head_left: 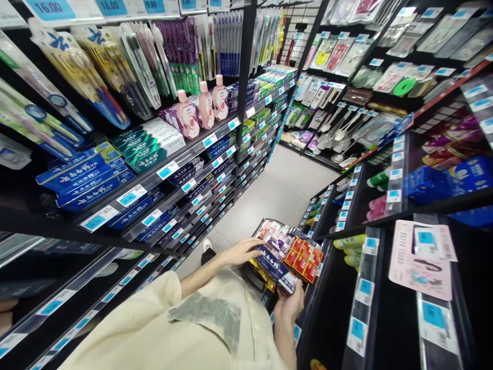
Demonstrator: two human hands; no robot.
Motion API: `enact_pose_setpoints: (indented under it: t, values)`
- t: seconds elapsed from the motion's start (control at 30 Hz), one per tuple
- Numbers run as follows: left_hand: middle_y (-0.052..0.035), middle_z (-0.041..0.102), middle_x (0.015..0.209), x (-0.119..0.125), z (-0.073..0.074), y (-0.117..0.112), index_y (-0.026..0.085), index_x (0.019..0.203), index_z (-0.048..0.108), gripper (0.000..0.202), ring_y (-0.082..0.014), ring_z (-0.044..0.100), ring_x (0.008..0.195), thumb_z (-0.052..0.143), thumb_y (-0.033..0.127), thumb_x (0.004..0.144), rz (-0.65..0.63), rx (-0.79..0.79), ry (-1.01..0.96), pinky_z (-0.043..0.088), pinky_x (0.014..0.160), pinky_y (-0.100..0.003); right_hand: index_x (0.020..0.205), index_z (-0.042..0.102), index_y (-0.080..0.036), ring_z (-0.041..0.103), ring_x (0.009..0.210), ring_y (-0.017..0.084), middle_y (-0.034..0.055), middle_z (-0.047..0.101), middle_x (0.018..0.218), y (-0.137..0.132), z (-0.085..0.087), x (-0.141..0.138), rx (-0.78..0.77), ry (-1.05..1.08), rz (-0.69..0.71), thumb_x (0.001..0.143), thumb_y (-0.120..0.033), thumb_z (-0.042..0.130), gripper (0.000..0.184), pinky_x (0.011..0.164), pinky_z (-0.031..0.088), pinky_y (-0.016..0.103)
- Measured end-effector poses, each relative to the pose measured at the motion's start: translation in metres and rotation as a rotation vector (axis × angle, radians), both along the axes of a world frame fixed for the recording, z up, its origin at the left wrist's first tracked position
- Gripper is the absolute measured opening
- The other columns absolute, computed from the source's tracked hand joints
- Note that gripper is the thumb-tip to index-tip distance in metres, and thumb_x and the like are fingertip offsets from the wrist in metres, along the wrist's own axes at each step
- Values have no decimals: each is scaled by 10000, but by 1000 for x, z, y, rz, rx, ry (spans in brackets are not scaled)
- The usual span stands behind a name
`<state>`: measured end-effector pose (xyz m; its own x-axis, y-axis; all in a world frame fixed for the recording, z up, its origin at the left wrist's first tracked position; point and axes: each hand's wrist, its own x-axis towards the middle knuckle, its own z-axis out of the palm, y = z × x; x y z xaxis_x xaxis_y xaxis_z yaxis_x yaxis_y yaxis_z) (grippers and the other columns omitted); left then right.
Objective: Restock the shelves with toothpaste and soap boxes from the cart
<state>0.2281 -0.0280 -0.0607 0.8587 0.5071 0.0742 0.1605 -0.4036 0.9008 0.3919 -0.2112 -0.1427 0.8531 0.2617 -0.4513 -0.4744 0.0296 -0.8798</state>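
Observation:
A dark blue toothpaste box [274,264] with white lettering lies lengthwise between my two hands, just in front of my body. My left hand [243,251] closes on its far left end, fingers over the top edge. At the near right end, my right hand [289,304] grips the box, thumb at its corner. Just beyond are red and yellow small boxes [303,259] and pink-white packages [275,234], in a dark-rimmed basket or cart [265,221] mostly hidden by its load. Some yellow packaging [265,277] shows under the toothpaste box.
On the left, a shelf carries blue toothpaste boxes [88,174], green boxes [148,146], pink bottles [188,114] and hanging toothbrushes [103,72]. A black shelf with price tags [364,293] and a pink card [421,257] stands close on the right. Pale floor [277,185] runs between.

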Motion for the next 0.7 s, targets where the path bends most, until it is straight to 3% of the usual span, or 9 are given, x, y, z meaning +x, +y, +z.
enact_pose_setpoints:
  t: [0.13,0.23,0.47,0.7]
  values:
    - [-152,621,1496,-4,-2,0,179,1473,580,512,-237,603,1377,568,451,1040,101,-43,-25,446,1215,-419,1077,681,-231,632,693,155,-1,707,960,15,15,6,-2,41,-27,765,-567,792,471,535,480,249]
    - [-168,598,1520,1,-4,0,155,1490,558,540,-244,577,1412,562,457,1042,126,-22,8,416,1244,-434,1089,684,-230,639,694,156,-14,720,949,19,11,6,20,121,-14,748,-571,797,495,542,474,246]
    - [-122,633,1471,19,2,-1,202,1412,600,405,-217,586,1390,535,399,1064,21,55,95,430,1235,-410,1047,685,-219,660,627,191,-5,740,837,2,-12,-1,25,245,-8,710,-600,781,518,534,490,287]
    - [-123,640,1431,23,1,-4,189,1413,594,442,-216,615,1339,575,436,1047,-43,35,64,458,1199,-372,1001,687,-231,663,632,188,13,739,851,-8,-11,4,51,238,-80,700,-585,805,480,524,496,282]
